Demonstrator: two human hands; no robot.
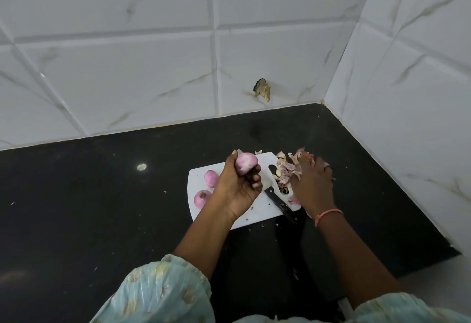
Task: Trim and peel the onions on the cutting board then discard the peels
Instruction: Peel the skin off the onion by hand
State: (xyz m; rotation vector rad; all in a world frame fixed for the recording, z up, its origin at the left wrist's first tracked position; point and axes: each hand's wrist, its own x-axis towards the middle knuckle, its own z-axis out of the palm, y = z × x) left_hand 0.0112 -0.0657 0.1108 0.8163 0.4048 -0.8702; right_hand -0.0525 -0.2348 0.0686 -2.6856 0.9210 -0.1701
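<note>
Right now the left hand point(238, 187) is holding a peeled onion point(246, 164) up above the white cutting board point(201, 175), with its fingers curled round the pink ball. Two more peeled onions are sitting on the left part of the board: one farther back point(211, 178) and one nearer the person point(202, 198). Both are lying just beside the left wrist.

The right hand point(312, 182) is reaching over the right end of the board and is resting on the pile of peels point(288, 167). Its fingers are looking spread out over the papery bits, but the pile is hiding the tips, so I cannot tell if they are pinching any. The pile is spilling off the board's right end onto the black counter point(102, 195).

The knife point(279, 203) is lying on the board between the two hands, with its dark handle pointing toward the person and to the right.

The peels are lying to the right, right under the right hand, so that hand is the nearer one for scooping them up. The left hand is busy with its onion and probably needs to be setting it down with the other two.
</note>
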